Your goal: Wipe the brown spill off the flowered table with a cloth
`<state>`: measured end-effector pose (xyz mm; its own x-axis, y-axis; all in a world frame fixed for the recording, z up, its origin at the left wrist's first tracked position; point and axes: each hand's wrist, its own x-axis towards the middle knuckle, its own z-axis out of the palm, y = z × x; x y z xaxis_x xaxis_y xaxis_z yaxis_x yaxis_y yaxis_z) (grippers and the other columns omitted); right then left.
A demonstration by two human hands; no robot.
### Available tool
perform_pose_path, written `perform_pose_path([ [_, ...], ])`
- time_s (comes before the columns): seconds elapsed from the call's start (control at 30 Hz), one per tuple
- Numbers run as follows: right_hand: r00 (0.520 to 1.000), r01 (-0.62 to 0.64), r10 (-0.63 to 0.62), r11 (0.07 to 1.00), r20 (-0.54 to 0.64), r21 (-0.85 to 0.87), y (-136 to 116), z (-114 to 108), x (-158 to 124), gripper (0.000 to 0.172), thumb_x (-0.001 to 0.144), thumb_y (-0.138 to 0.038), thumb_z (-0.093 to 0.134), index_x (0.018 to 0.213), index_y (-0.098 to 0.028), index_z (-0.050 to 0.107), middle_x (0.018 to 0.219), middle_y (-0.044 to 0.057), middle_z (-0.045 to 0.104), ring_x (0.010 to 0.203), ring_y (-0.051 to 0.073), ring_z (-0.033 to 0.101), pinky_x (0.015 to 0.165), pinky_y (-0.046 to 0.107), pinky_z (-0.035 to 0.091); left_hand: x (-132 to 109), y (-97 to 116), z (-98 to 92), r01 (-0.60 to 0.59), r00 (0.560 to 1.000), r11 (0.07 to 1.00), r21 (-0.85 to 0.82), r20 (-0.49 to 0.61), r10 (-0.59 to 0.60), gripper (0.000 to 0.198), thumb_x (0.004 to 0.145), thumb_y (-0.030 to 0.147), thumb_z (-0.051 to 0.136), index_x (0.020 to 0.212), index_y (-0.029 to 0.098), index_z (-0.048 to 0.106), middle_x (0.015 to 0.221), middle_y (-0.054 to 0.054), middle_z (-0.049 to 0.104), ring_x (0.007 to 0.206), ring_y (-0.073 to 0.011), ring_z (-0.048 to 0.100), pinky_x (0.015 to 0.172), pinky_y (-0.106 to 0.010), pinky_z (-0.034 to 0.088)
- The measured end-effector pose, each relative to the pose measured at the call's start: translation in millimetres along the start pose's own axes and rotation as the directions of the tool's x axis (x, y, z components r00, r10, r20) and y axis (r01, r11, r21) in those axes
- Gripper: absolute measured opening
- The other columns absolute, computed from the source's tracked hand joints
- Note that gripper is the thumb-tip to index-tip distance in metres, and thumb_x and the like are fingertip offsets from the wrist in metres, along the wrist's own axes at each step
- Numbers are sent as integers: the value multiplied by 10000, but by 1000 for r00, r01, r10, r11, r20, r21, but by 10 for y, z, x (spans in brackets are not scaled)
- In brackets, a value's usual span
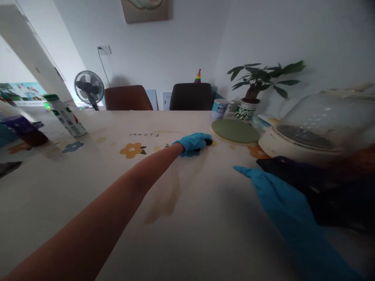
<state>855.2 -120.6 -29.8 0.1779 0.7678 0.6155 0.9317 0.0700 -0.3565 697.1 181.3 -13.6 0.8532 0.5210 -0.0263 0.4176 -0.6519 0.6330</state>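
My left hand [193, 143], in a blue glove, reaches far across the table and presses down near the middle. Its fingers curl over a small dark thing [209, 142], mostly hidden under the glove, whose kind I cannot make out. Brown wet-looking smears [164, 205] mark the pale flower-printed tablecloth [123, 218] in front of it. At the lower right is my right hand [272, 191], also blue-gloved, stretched long at the picture's edge. A pointed glove tip shows over the table, but the other fingers are unclear. A dark bundle [325, 187] lies beside it.
A round green mat [236, 130], a can [219, 109] and a potted plant [245, 108] stand back right, near a clear-domed appliance [301, 136]. To the left are a white bottle [66, 117] and a dark bottle [26, 130]. Two chairs [191, 96] [127, 97] back the table.
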Motion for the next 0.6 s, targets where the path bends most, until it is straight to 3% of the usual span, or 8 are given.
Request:
perform_pose_path([
  [0.1,1000,-18,18,1000,3,-8,44,5,-8,542,1101,-371,406,1456,-284,806,1403,73,798,1293,335,778,1171,526,652,-120,66,40,-136,983,971,-197,96,158,659,993,169,458,1633,134,612,1629,-144,662,1391,-285,691,1231,-456,565],
  [0.2,998,-64,64,998,22,-11,69,1,-10,538,1098,-356,418,1484,-329,792,1466,46,769,1353,340,745,1218,553,614,-310,152,88,-265,947,936,-234,121,298,569,1012,179,491,1535,80,692,1615,-137,680,1527,-265,613,1347,-377,425],
  [0.3,995,-88,89,996,45,-18,74,3,-6,535,1098,-352,414,1466,-323,802,1461,49,773,1359,333,742,1225,531,606,-583,230,133,-353,904,903,-243,161,397,474,1046,228,515,1437,130,764,1659,-101,650,1621,-232,535,1411,-356,318],
  [0.43,998,-24,26,999,52,-35,-7,-47,28,541,1094,-361,395,1402,-264,829,1434,78,787,1324,322,763,1215,507,611,-1029,308,151,-364,876,893,-264,229,425,481,1056,288,497,1428,161,774,1663,-81,648,1720,-204,394,1447,-359,239],
  [0.6,991,-57,57,998,124,-7,-277,-234,109,569,1093,-361,362,1383,-193,822,1427,107,789,1326,314,764,1257,508,569,-1628,372,81,-397,844,857,-328,236,481,486,1083,512,497,1277,218,831,1623,-87,682,1720,-236,400,1448,-370,181],
])
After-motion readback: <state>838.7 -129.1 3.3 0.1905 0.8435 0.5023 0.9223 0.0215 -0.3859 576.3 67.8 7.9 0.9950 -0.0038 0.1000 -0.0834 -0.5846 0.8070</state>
